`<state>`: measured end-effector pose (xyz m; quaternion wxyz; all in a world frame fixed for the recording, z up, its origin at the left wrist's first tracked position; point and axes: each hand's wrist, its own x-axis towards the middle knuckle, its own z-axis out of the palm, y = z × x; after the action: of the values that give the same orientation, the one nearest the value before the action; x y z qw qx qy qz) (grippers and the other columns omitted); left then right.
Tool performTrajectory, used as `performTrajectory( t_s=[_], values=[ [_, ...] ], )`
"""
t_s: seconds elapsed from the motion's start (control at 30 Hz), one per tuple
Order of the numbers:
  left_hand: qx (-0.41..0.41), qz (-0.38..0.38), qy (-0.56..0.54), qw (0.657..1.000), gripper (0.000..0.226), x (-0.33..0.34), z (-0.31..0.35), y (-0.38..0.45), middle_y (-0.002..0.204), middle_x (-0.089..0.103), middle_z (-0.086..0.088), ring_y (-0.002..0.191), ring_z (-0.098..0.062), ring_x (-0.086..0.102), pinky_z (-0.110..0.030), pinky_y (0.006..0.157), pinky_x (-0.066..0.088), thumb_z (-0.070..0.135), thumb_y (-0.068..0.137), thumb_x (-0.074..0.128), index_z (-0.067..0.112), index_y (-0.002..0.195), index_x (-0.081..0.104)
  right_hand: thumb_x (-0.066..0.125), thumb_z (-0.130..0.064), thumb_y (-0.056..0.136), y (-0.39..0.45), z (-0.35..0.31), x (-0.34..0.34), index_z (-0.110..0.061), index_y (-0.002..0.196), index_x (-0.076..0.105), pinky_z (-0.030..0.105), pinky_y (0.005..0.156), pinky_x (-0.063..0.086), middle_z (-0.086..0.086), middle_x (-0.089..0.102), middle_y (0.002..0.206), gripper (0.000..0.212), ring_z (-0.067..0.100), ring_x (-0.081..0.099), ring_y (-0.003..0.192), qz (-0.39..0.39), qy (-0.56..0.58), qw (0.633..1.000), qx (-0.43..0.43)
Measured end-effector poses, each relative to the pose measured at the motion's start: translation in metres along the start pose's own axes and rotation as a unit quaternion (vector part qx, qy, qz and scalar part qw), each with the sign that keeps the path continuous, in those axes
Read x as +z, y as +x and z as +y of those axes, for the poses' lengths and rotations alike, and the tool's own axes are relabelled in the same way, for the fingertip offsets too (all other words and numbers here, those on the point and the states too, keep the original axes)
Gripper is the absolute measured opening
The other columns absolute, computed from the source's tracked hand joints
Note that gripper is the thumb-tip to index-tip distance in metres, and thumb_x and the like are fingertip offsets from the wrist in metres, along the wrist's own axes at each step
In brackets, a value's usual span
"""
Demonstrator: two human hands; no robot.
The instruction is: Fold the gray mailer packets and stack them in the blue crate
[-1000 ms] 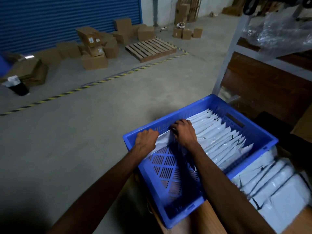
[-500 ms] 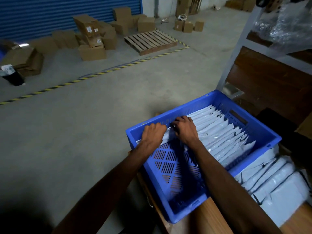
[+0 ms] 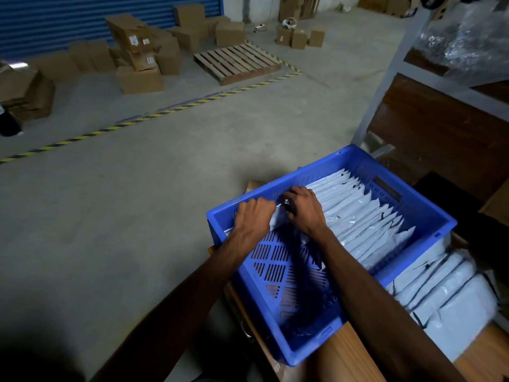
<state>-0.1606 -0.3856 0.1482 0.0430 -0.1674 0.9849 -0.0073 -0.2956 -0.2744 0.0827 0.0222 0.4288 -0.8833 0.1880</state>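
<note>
Against the crate's far-left wall, the left hand (image 3: 252, 216) and right hand (image 3: 303, 208) curl round 1 packet (image 3: 277, 220), beside the packet row (image 3: 366, 216). Bare floor fills the crate (image 3: 278, 274) nearer the person; more packets (image 3: 451, 293) lie outside, right.

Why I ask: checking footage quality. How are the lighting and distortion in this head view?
Head view: dim, with the bottom-left corner nearly black; wide-angle bending curves the striped floor tape; hands and blue crate are sharp; the clear plastic sheeting top right catches pale glare.
</note>
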Motion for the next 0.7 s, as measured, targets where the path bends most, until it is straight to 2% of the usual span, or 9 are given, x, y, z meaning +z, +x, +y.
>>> performTrajectory(
  t_s=[0.1, 0.2, 0.37, 0.53, 0.63, 0.7],
  values=[
    [0.011, -0.007, -0.024, 1.0, 0.022, 0.002, 0.001, -0.001, 0.122, 0.066, -0.012, 0.114, -0.035, 0.064, -0.043, 0.087, 0.049, 0.01, 0.096, 0.055, 0.014, 0.116, 0.062, 0.072, -0.01, 0.078, 0.0, -0.001, -0.004, -0.024, 0.104, 0.074, 0.036, 0.096, 0.044, 0.001, 0.066, 0.108, 0.03, 0.028, 0.061, 0.108, 0.001, 0.012, 1.0, 0.017],
    [0.014, -0.001, -0.056, 0.998, 0.019, 0.004, 0.003, -0.001, 0.121, 0.064, -0.013, 0.112, -0.037, 0.064, -0.044, 0.086, 0.049, 0.013, 0.097, 0.053, 0.014, 0.114, 0.062, 0.067, -0.013, 0.082, -0.006, -0.004, -0.012, -0.026, 0.106, 0.07, 0.04, 0.091, 0.051, -0.002, 0.061, 0.113, 0.028, 0.03, 0.06, 0.106, 0.006, 0.027, 0.999, 0.032],
    [0.052, 0.057, -0.115, 0.99, 0.033, 0.007, 0.003, 0.011, 0.125, 0.056, -0.015, 0.111, -0.038, 0.063, -0.047, 0.085, 0.051, 0.016, 0.098, 0.054, 0.013, 0.13, 0.057, 0.063, -0.015, 0.083, -0.019, 0.003, -0.041, -0.021, 0.114, 0.069, 0.043, 0.091, 0.052, 0.0, 0.062, 0.119, 0.032, 0.035, 0.061, 0.106, 0.039, 0.007, 0.999, 0.029],
    [0.135, 0.122, -0.189, 0.965, 0.036, -0.003, 0.027, 0.03, 0.121, 0.056, -0.019, 0.105, -0.043, 0.061, -0.05, 0.081, 0.054, 0.021, 0.096, 0.062, 0.009, 0.13, 0.061, 0.065, -0.015, 0.091, -0.054, 0.025, -0.075, -0.019, 0.121, 0.067, 0.043, 0.093, 0.049, 0.002, 0.064, 0.118, 0.03, 0.034, 0.061, 0.104, 0.14, -0.022, 0.986, 0.09],
    [0.201, 0.151, -0.203, 0.946, 0.036, -0.011, 0.061, 0.042, 0.118, 0.059, -0.019, 0.101, -0.043, 0.064, -0.049, 0.074, 0.055, 0.019, 0.091, 0.069, 0.007, 0.124, 0.065, 0.065, -0.014, 0.092, -0.087, 0.035, -0.093, -0.017, 0.121, 0.067, 0.042, 0.093, 0.045, 0.003, 0.065, 0.117, 0.029, 0.032, 0.061, 0.103, 0.189, -0.063, 0.972, 0.125],
    [0.241, 0.173, -0.208, 0.932, 0.036, -0.015, 0.089, 0.044, 0.115, 0.062, -0.019, 0.101, -0.042, 0.064, -0.049, 0.076, 0.055, 0.017, 0.087, 0.073, 0.007, 0.121, 0.067, 0.065, -0.014, 0.091, -0.111, 0.042, -0.105, -0.016, 0.12, 0.067, 0.043, 0.091, 0.044, 0.004, 0.065, 0.116, 0.03, 0.032, 0.06, 0.103, 0.215, -0.079, 0.962, 0.149]
  ],
)
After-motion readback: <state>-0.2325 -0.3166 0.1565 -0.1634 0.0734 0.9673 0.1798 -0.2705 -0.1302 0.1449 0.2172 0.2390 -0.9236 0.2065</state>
